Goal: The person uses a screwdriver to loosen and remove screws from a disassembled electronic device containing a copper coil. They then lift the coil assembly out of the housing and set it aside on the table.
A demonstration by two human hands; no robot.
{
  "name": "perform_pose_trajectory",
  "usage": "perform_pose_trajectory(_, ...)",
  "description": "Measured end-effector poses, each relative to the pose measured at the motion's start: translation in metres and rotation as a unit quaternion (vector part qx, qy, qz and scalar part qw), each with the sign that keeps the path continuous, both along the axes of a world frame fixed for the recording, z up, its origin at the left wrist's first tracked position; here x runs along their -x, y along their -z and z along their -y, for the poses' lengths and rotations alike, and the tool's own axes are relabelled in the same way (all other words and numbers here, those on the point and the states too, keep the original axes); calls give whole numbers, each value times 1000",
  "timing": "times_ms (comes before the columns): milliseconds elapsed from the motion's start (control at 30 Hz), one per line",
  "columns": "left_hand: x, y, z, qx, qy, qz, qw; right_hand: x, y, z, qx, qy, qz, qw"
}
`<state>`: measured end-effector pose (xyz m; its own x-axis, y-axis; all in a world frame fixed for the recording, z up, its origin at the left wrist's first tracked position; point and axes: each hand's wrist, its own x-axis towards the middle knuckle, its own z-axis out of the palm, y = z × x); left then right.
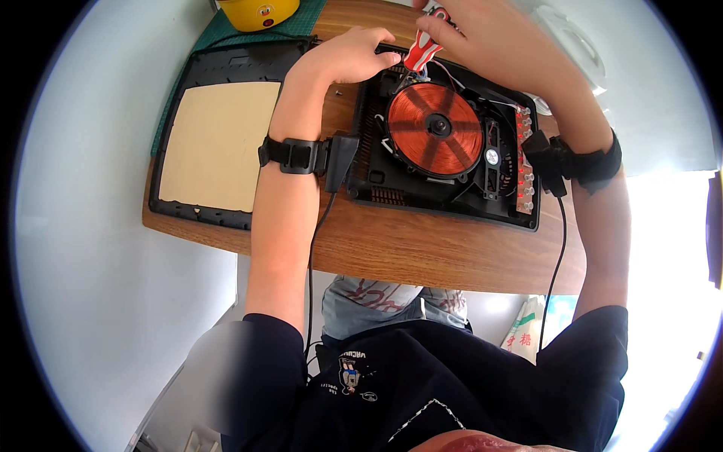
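My right hand (471,30) grips a red-and-white screwdriver (422,53) by its handle. The shaft slants down to the far left corner of an opened induction cooker base (452,203), close to the coil and some wires; where its tip rests I cannot make out. A round copper coil (437,128) sits in the black base. Over the base's far left edge reaches my left hand (358,56), thumb and fingers apart, with nothing visible between them, close to the screwdriver.
To the left lies the cooker's black-framed cover (218,143) with a beige sheet. A green mat (169,98) shows beneath it, and a yellow container (260,13) stands at the far left. A small screw (339,93) lies on the wooden table (422,260). Cables hang from both wrist straps.
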<state>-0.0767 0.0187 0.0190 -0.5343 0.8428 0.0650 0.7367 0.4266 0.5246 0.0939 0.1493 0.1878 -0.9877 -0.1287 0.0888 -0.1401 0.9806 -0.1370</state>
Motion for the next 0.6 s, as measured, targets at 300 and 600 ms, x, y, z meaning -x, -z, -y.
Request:
perform_pose_trajectory(300,4,0,3,-27,9,36,999,0,6,-15,58,-58,-23,996)
perform_pose_trajectory(600,-9,-32,9,-138,54,59,987,5,10,-13,78,-60,-35,995)
